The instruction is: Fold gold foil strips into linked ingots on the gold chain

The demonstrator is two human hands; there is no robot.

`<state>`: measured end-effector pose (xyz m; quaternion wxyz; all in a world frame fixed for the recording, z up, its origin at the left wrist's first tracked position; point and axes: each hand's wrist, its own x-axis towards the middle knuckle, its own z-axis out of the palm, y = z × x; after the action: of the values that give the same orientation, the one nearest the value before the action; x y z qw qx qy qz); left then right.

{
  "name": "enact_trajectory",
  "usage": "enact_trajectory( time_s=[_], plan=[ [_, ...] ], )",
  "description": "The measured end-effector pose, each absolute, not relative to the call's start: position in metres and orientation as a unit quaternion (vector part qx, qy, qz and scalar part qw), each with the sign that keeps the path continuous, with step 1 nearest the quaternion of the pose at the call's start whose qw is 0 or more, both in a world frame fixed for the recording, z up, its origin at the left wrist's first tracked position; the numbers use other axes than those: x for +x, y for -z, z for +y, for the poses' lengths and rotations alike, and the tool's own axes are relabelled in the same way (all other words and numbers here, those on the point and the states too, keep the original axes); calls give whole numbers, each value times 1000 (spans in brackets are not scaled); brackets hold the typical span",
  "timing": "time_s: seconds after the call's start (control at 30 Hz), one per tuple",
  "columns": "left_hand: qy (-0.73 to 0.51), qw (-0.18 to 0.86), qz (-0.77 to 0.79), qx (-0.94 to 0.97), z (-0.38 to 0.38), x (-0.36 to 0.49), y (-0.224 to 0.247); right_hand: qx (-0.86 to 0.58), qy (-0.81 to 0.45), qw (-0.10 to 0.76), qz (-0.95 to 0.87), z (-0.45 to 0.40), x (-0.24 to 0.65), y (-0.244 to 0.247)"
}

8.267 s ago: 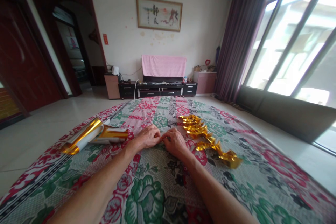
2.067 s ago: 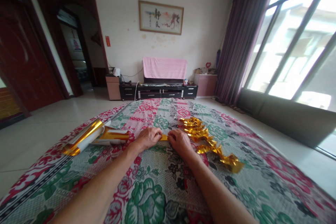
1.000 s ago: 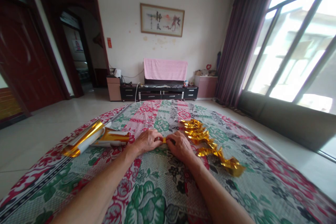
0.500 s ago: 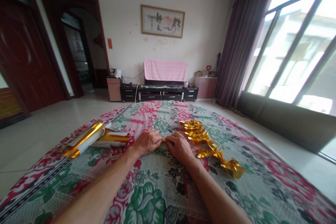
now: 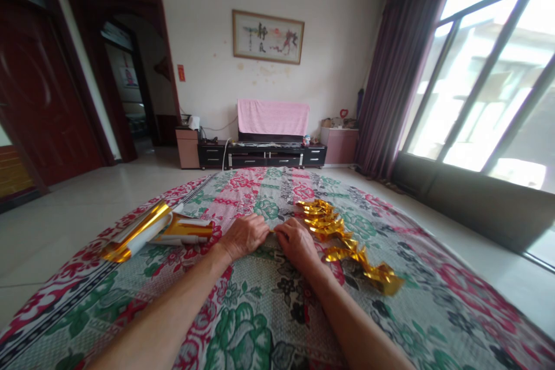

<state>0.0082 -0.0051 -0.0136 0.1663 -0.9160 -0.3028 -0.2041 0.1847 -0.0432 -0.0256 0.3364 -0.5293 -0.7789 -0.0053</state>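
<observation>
My left hand [image 5: 246,237] and my right hand [image 5: 298,241] are close together over the middle of the cloth, fingers pinched. A tiny bit of gold foil [image 5: 273,231] shows in the narrow gap between them; the fingers hide the rest. To the right of my right hand lie several crumpled, twisted gold foil pieces [image 5: 323,224] in a loose row, the nearest [image 5: 385,278] a little flared. Left of my left hand, sheets of gold foil with white backing [image 5: 139,232] lie partly rolled up.
A flowered cloth [image 5: 240,335] in red, green and grey covers the round table. Beyond it, across the tiled floor, stands a low black cabinet [image 5: 249,160] with a pink towel [image 5: 273,117] above it. Windows and a purple curtain [image 5: 385,69] are on the right.
Almost nothing differs. Slightly less gold foil shows between my fingertips; both hands stay in nearly the same place, and the foil pieces on the cloth lie as before.
</observation>
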Motion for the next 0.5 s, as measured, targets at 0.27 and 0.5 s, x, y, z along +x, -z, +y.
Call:
enact_trajectory(
  time_s=[0.27, 0.5],
  plan=[
    [209, 206, -311, -904, -6, 11, 14, -538, 14, 351, -766, -43, 184, 26],
    [269, 115, -321, -901, -5, 15, 14, -530, -1, 390, -753, -41, 183, 25]
  ],
)
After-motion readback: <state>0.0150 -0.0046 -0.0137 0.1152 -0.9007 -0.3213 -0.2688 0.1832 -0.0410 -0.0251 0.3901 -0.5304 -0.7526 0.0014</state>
